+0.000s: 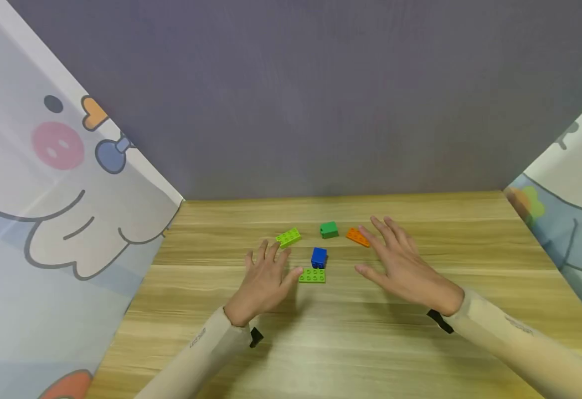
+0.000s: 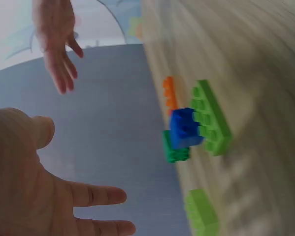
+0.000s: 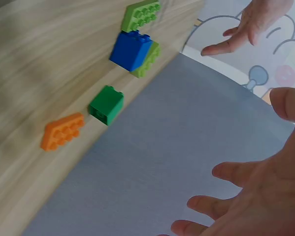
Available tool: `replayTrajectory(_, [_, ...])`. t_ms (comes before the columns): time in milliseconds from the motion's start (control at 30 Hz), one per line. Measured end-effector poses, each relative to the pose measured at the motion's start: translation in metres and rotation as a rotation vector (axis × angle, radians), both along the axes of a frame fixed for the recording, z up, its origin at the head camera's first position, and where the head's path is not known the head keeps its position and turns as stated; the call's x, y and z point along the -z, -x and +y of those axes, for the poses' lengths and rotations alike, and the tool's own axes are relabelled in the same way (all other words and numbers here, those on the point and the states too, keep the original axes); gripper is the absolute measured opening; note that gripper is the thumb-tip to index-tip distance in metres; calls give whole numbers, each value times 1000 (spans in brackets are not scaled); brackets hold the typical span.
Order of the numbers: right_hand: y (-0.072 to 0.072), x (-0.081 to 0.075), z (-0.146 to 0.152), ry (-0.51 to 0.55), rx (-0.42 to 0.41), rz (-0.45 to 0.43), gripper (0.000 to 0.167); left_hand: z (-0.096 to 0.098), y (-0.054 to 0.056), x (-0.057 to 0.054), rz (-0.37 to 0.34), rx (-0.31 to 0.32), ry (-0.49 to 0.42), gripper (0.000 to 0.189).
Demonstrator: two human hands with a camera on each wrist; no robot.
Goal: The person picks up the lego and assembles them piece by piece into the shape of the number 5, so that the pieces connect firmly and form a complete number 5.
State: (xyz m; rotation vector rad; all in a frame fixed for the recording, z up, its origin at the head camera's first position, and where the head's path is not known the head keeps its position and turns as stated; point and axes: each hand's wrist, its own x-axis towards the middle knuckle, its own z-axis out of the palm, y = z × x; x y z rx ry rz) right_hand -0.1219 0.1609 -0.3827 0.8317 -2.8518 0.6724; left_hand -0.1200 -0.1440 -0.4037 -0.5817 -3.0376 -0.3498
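Note:
My left hand (image 1: 264, 281) hovers over the table with fingers spread, holding nothing. Its thumb tip overlaps the near lime-green building brick (image 1: 313, 276) in the head view, and its fingertips are close to a second lime-green brick (image 1: 288, 238). My right hand (image 1: 404, 265), also spread and holding nothing, is nearest the orange brick (image 1: 358, 237), which looks flat and tapered. Between the hands, a blue brick (image 1: 319, 257) lies on its side just behind the near lime-green one. Farther back is a green brick (image 1: 328, 230), its studs facing sideways in the right wrist view (image 3: 106, 104).
The bricks lie on a wood-grain table (image 1: 350, 343). A grey upright panel (image 1: 320, 100) stands along the table's back edge. Cartoon-printed sheets (image 1: 1, 266) rise at the left and right sides. Each wrist wears a dark strap (image 1: 440, 321) below a light sleeve.

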Motion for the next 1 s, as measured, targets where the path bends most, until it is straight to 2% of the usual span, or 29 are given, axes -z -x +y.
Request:
replayTrajectory(167, [8,10,-3,21,-6,-29,74,-6,8,14,-36,19,0,57])
replayTrajectory(467, [25,31,-15,40,-28,-107,70,-2,17,29,-88,54,34,47])
replayTrajectory(700, [37,41,-35,39,-81,-135,61,-1,22,36,-61,85,60,44])
replayTrajectory(833, [40,47,-49,39,-121,-144,53,0,26,43,-68,88,67,44])
replayTrajectory(1000, [43,53,-67,-1,-185,-126,48,1,31,52,-65,120,77,43])
